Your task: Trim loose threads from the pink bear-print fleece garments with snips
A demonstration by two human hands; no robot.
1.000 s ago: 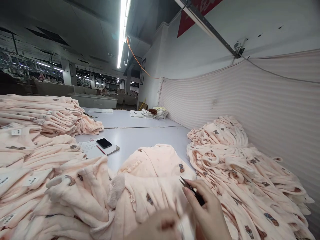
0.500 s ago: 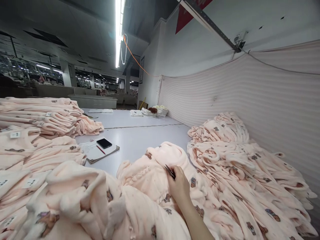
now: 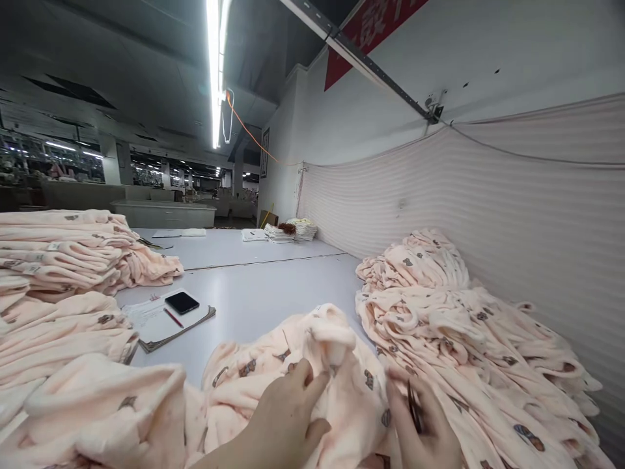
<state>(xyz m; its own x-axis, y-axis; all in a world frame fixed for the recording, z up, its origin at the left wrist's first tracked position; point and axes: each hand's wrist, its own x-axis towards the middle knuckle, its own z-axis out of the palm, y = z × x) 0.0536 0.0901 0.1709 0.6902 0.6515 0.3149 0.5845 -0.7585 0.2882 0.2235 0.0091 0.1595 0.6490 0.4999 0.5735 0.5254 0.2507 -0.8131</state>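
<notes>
A pale pink fleece garment [image 3: 336,365] with small bear prints lies bunched in front of me. My left hand [image 3: 286,417] is on its near left part, with curled fingers gripping the cloth and the thumb bent to the side. At the garment's right edge, my right hand [image 3: 424,420] is closed around dark thread snips [image 3: 414,405]. The blades point up and the rest is hidden in the palm. This hand is a little blurred.
Heaped pink garments [image 3: 488,352] lie on the right, beside a striped cloth [image 3: 488,189] hung along the wall. Folded garments [image 3: 73,251] are stacked at left. A phone [image 3: 182,301] and red pen [image 3: 173,317] rest on papers [image 3: 161,332]. White stacks [image 3: 280,233] stand at the table's far end.
My left hand has come into view onto the garment. My right hand, with the snips, has moved right and nearer to me. The garment is bunched differently, and the view has shifted.
</notes>
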